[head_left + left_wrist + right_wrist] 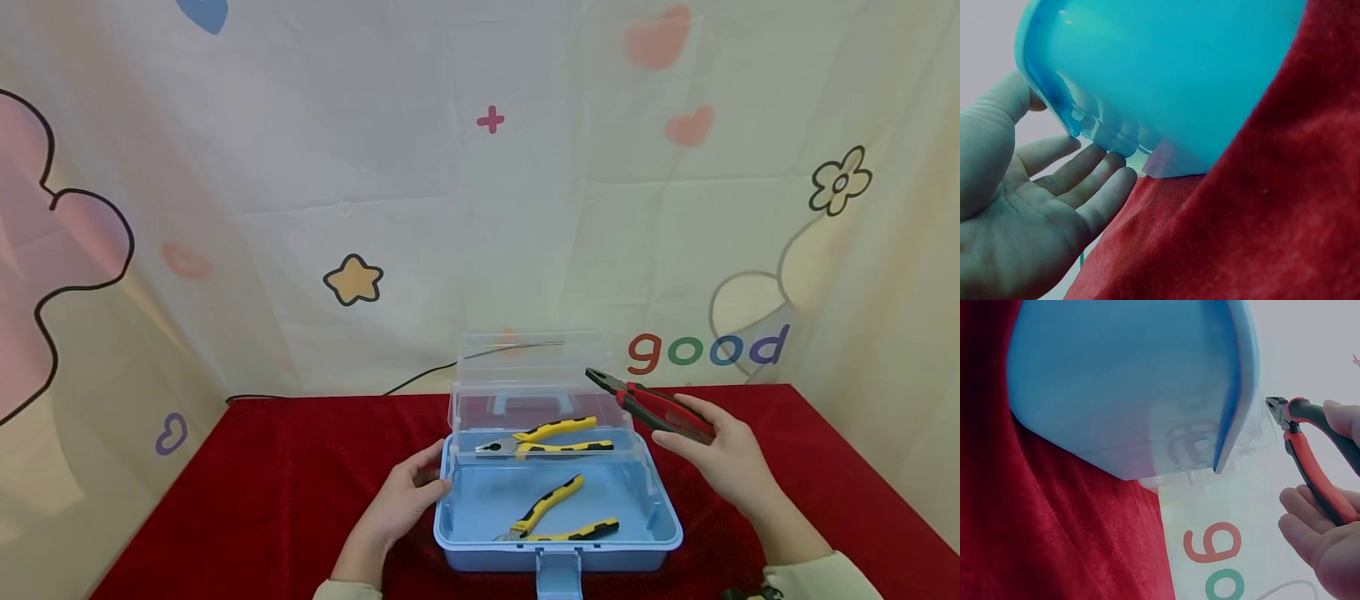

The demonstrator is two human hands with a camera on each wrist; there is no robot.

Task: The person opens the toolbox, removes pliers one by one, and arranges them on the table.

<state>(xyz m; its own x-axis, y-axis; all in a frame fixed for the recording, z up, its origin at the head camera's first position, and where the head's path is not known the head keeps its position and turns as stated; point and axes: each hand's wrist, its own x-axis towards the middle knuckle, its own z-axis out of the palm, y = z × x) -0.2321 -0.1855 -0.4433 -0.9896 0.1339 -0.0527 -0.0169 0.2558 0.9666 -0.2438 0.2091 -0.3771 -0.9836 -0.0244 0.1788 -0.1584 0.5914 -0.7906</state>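
A light blue toolbox point(487, 560) stands on the red cloth, its clear lid point(476, 367) raised at the back. My left hand point(401, 500) holds its left side, thumb over the rim and fingers along the outer wall. Above the box's right rear corner, my right hand point(727, 458) grips red-and-black pliers point(617, 386) by the handles, their nose pointing left. Inside the box lie yellow-and-black pliers point(558, 429) at the back, seen through the lid, and a second yellow-and-black pair point(547, 504) near the front with handles spread.
Red cloth point(300, 483) covers the table. Behind it hangs a pale printed curtain point(375, 150), and a thin dark cable point(420, 377) runs along its foot. The toolbox's blue latch point(558, 575) hangs down in front. A small dark object point(761, 593) shows at the lower right edge.
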